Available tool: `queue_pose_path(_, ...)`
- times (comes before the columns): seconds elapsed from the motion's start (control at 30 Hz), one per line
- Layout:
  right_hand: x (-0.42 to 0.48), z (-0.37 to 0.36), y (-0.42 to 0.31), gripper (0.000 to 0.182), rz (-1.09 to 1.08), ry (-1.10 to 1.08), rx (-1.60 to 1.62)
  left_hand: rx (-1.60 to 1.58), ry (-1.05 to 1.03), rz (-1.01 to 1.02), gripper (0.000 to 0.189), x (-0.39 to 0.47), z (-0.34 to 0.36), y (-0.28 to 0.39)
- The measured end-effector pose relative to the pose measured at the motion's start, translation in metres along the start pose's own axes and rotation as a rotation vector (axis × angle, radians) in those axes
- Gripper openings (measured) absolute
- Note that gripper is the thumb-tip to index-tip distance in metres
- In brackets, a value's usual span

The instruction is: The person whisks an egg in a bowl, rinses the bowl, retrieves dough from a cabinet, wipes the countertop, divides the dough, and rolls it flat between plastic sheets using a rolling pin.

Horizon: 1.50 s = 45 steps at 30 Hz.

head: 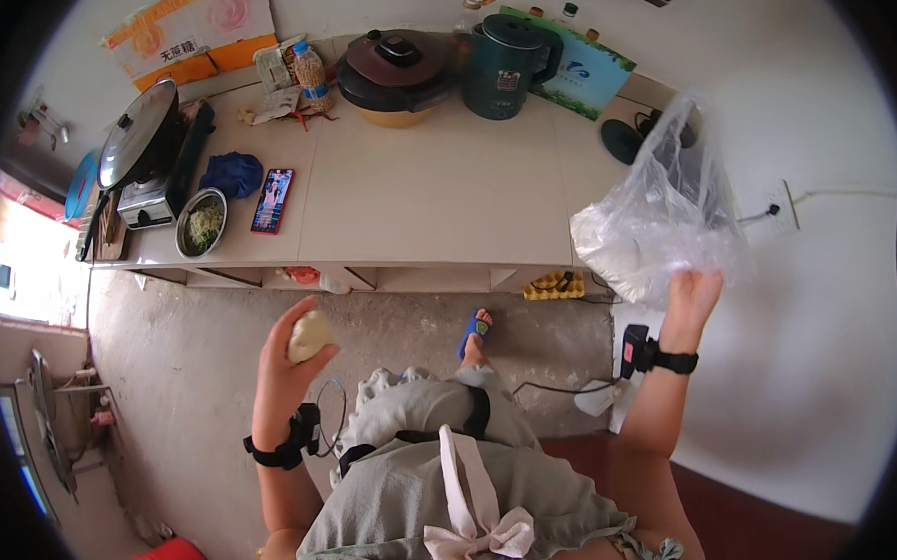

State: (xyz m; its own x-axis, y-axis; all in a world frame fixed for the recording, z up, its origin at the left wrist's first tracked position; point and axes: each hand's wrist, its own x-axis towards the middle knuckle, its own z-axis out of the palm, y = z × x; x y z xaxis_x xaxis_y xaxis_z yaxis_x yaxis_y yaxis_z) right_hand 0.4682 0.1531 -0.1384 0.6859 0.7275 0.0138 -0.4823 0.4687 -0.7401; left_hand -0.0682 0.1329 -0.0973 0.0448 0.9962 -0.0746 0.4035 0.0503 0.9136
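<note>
A pale, rounded lump that looks like dough (310,337) is held between the thumb and fingers of my left hand (281,377), in front of the counter. On the right, my right hand (693,299) grips the lower part of a clear plastic bag (670,195). Something white fills the bag's lower left; what it is cannot be told through the film. The fingers of my right hand are partly hidden by the plastic. Both wrists wear black straps with small devices.
The tiled counter (430,198) carries a steel bowl of chopped food (204,224), a phone (272,201), a blue cloth (231,175), a lidded wok (140,136) on a portable stove (147,203), an electric cooker (396,68) and a green kettle (503,71). A cable (566,387) hangs near my right side.
</note>
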Motion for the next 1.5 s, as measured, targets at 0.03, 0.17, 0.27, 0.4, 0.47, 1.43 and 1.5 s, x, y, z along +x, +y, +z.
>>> queue_pose_path(0.03, 0.024, 0.012, 0.011, 0.025, 0.032, -0.008, 0.093, -0.018, 0.044, -0.063, 0.057, 0.005, 0.003, 0.003)
queue_pose_path(0.17, 0.111, 0.045, 0.063, 0.023, 0.154, 0.008, 0.237, 0.030, 0.314, -0.177, 0.068, 0.024, 0.030, 0.012)
queue_pose_path(0.27, 0.179, 0.040, 0.095, 0.025, 0.201, 0.007, 0.150, 0.010, 0.372, -0.186, 0.070, 0.043, 0.059, 0.038)
queue_pose_path(0.4, 0.225, 0.063, 0.126, 0.031, 0.277, 0.043, 0.105, -0.034, 0.357, -0.217, 0.059, 0.059, 0.089, 0.048)
queue_pose_path(0.47, 0.251, 0.041, 0.146, 0.033, 0.343, -0.028, -0.076, -0.078, 0.341, -0.261, 0.057, 0.064, 0.090, 0.055)
queue_pose_path(1.43, -0.068, 0.394, 0.356, 0.039, -0.556, -1.784, -1.277, -0.043, 0.600, -0.363, 0.056, 0.022, -0.072, -0.037)
queue_pose_path(1.5, -0.087, 0.427, 0.416, 0.039, -0.542, -1.823, -1.381, -0.070, 0.689, -0.380, 0.056, 0.011, -0.098, -0.051)
